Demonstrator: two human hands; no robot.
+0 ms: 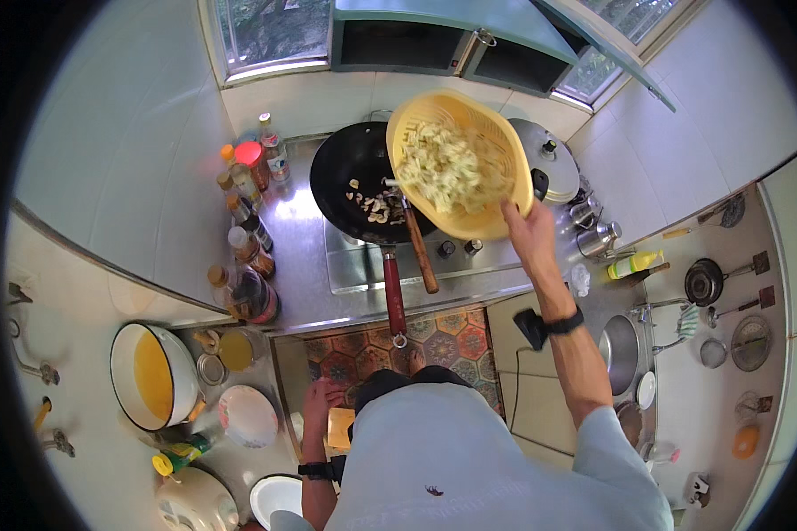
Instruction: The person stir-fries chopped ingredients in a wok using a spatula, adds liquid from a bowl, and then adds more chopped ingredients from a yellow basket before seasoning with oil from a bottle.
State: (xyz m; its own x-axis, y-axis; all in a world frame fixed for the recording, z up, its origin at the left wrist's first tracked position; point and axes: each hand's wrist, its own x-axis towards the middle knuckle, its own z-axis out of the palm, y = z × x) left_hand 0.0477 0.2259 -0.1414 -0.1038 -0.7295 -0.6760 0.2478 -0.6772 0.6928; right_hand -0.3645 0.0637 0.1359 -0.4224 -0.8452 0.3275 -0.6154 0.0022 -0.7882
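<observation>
My right hand (530,229) grips the near right rim of a yellow plastic basket (523,169), tilted over the right part of a black wok (342,166). Pale chopped vegetable pieces (438,166), partly blurred, lie in the basket. Small light bits (378,206) lie in the wok beside the metal end of a wooden-handled utensil (420,249), which rests across the wok's rim. The wok's red handle (394,292) points towards me. Low at my left side, my left hand (323,396) holds nothing, its fingers apart.
Seasoning bottles (249,252) line the counter's left side. A lidded pot (550,162) stands right of the basket. An open cabinet door (611,53) hangs overhead at the right. A white enamel basin (182,372) is at the left; a sink (621,352) is at the right.
</observation>
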